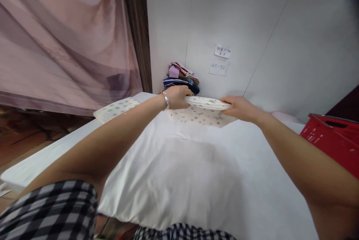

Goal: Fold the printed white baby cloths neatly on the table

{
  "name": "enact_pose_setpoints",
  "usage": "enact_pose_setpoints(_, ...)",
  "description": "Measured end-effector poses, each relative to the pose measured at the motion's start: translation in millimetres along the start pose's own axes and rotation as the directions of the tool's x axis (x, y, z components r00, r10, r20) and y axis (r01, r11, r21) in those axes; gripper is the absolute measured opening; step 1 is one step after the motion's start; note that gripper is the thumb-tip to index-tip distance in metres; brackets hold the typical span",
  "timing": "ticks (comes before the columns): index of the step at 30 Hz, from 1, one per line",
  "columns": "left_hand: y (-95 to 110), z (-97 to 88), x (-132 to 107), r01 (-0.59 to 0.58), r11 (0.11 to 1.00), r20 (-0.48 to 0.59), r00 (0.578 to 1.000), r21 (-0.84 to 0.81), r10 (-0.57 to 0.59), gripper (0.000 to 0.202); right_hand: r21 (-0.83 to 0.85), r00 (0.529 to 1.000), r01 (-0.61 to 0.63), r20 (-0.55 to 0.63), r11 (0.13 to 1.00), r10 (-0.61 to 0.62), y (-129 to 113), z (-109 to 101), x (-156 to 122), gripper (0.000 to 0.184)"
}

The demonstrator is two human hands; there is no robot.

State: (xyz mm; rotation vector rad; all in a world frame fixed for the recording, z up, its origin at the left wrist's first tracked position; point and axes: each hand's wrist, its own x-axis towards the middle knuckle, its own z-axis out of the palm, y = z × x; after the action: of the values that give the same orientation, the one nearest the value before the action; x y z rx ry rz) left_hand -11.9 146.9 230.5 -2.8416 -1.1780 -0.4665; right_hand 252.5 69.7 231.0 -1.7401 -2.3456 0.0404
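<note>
Both arms reach out to the far side of a table with a white cover [179, 172]. Between my hands is a folded white cloth [207, 102] with a small dark print. My left hand [177, 97] grips its left end, fingers closed over the edge. At the right end, my right hand [238, 107] pinches the layers between thumb and fingers. Part of the same printed fabric hangs or lies below the folded edge; whether it is one piece I cannot tell.
A stack of folded clothes [181, 77] stands against the white wall behind my left hand. Left of my arm lies another printed cloth [116, 108]. A red plastic basket [333, 139] is at the right. Handwritten paper labels [218, 68] are on the wall, and a pink curtain [70, 38] hangs left.
</note>
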Motion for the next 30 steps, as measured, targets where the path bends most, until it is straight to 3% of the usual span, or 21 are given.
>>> enact_pose_setpoints(2,11.1,15.6,-18.7,-0.062,0.995,-0.123,0.99,0.078,0.072,0.036,-0.127,0.989,0.014,-0.142,0.992,-0.032,0.2,19.8,-12.2,0.032)
enact_pose_setpoints(4,21.7,54.5,-45.8,-0.079,0.991,-0.126,0.988,0.113,0.093,0.03,-0.222,0.977,0.026,-0.202,0.975,-0.072,2.5,61.9,-30.1,0.032)
enact_pose_setpoints(8,39.0,154.9,-107.8,-0.112,0.992,0.061,0.992,0.063,0.108,0.03,-0.205,0.989,0.146,0.008,0.968,-0.148,5.3,168.4,-77.7,0.037)
enact_pose_setpoints(9,42.4,174.2,-121.2,-0.112,0.992,0.11,0.988,0.052,0.106,0.03,-0.174,0.985,0.172,0.056,0.97,-0.165,4.9,189.3,-89.5,0.038)
enact_pose_setpoints(11,47.3,199.1,-142.0,-0.09,0.996,0.132,0.988,0.027,0.085,0.031,-0.144,0.989,0.147,0.045,0.979,-0.142,3.7,216.9,-109.0,0.042)
enact_pose_setpoints(16,49.2,208.6,-162.8,-0.074,0.995,0.022,0.997,-0.065,0.076,0.035,-0.096,0.985,0.161,-0.054,0.982,-0.166,6.8,228.8,-128.4,0.046)
enact_pose_setpoints(23,48.1,211.7,-172.5,-0.119,0.987,-0.096,0.989,-0.108,0.109,0.034,-0.069,0.934,0.237,-0.258,0.969,-0.247,14.1,242.0,-134.1,0.042)
enact_pose_setpoints(30,47.2,205.6,-170.2,-0.072,0.968,-0.098,0.994,-0.242,0.049,0.022,0.004,0.952,0.239,-0.198,0.971,-0.234,7.3,233.0,-142.7,0.044)
